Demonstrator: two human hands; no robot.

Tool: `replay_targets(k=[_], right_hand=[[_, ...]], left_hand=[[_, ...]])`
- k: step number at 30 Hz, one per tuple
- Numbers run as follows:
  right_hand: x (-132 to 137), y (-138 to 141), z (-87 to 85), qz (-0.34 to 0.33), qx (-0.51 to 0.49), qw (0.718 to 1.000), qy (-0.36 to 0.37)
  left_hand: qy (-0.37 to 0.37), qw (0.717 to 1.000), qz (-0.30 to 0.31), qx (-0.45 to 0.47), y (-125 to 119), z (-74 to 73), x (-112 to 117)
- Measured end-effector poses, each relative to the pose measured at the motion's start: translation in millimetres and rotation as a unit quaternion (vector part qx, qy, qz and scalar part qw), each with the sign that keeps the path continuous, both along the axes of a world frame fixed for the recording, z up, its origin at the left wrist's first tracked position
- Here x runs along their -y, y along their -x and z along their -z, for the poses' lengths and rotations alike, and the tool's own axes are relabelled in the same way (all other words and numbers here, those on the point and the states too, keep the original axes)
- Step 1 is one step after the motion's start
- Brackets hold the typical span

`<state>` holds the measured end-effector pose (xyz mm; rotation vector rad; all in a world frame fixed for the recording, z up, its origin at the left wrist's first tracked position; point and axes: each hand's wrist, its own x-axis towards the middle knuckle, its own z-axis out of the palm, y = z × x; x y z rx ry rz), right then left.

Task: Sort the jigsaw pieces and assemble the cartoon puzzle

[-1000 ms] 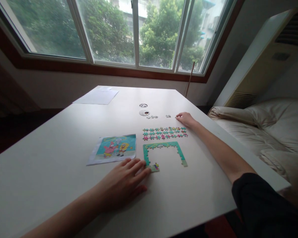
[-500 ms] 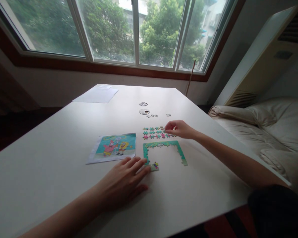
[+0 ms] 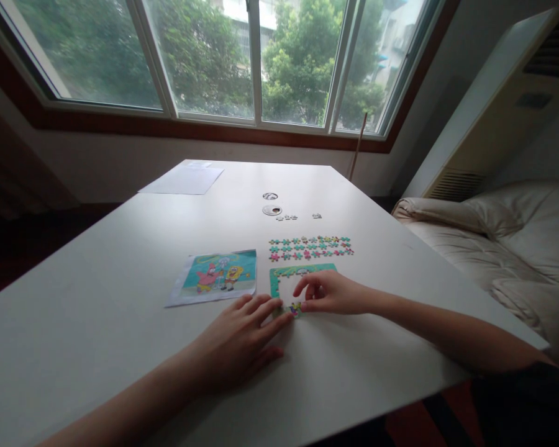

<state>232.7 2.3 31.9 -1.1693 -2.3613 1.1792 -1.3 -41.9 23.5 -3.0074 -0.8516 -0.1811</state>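
My left hand (image 3: 242,335) lies flat with its fingers stretched out, fingertips on the lower left corner of a partly assembled jigsaw puzzle (image 3: 274,282). Just right of it, my right hand (image 3: 333,292) is curled in a loose pinch, thumb and forefinger at a small puzzle piece (image 3: 297,305) with yellow and purple on it. The fingers partly hide that piece, and the hand covers the border's right side. Beyond the puzzle, loose puzzle pieces (image 3: 307,254) in teal, pink and yellow lie in three rows.
Left of the puzzle lies a printed cartoon picture (image 3: 221,271). Farther back are a few grey pieces (image 3: 287,217), two round items (image 3: 272,210) and a white sheet (image 3: 181,179). The white table (image 3: 121,298) stands before a window, with a cream sofa (image 3: 456,236) at right.
My right hand has come down from the rows of loose pieces to the puzzle's lower edge, uncovering the right ends of the rows. My left hand has shifted slightly right.
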Motion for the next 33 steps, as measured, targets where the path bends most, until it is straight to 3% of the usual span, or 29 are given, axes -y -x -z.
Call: replay_targets(k=[8,14,26,33], right_hand=[[-7.9,7.6,-12.8,-0.009,0.080,0.996,0.036],[-8.2,11.3,-15.3,-0.019,0.125,0.992,-0.004],[-6.2,5.9,-11.9,-0.029,0.097,0.994,-0.040],[-40.2,-25.9,-21.2,0.051,0.092,0.986,-0.128]], left_hand=[[0.008,1.000,0.006,0.001,-0.6,1.3,-1.3],[-0.001,1.000,0.008,0.002,0.4,3.3,-1.4],[0.001,1.000,0.009,0.014,0.3,2.4,-1.0],[-0.002,1.000,0.008,0.019,1.9,4.0,-0.4]])
